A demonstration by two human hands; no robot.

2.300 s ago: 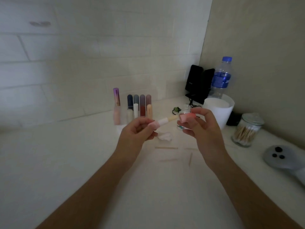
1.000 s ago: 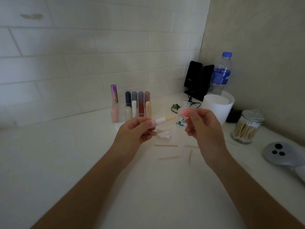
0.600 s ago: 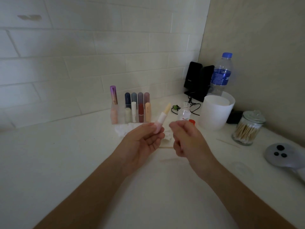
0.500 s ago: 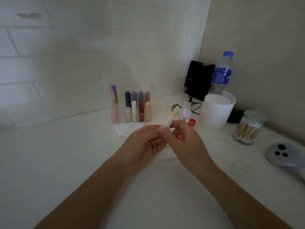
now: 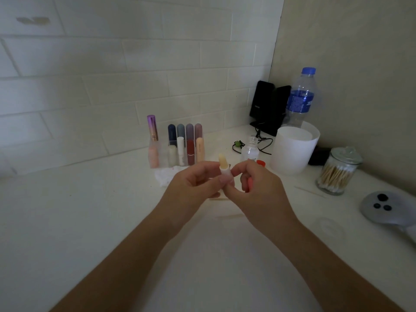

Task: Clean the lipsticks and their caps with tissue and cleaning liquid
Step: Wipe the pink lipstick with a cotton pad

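My left hand (image 5: 193, 188) grips an uncapped lipstick (image 5: 225, 170) upright over the counter; its pale yellow tip points up from a pink and white tube. My right hand (image 5: 258, 185) is against it, thumb and forefinger pinching the tube, other fingers curled round a pink cap (image 5: 248, 185) that is mostly hidden. A small clear bottle of cleaning liquid (image 5: 249, 152) stands open just behind, its red lid (image 5: 261, 163) beside it. A crumpled tissue (image 5: 166, 176) lies at the foot of a clear holder with several lipsticks (image 5: 180, 149).
A white tub (image 5: 292, 152), a water bottle (image 5: 299, 97) and black speakers (image 5: 267, 104) fill the back right corner. A glass jar of cotton swabs (image 5: 337, 172) and a grey controller (image 5: 382, 208) sit to the right. Thin wooden sticks (image 5: 308, 191) lie on the white counter (image 5: 90, 210).
The lipstick has swung from pointing right to standing upright. My right hand has moved left with the cap and now pinches the tube.
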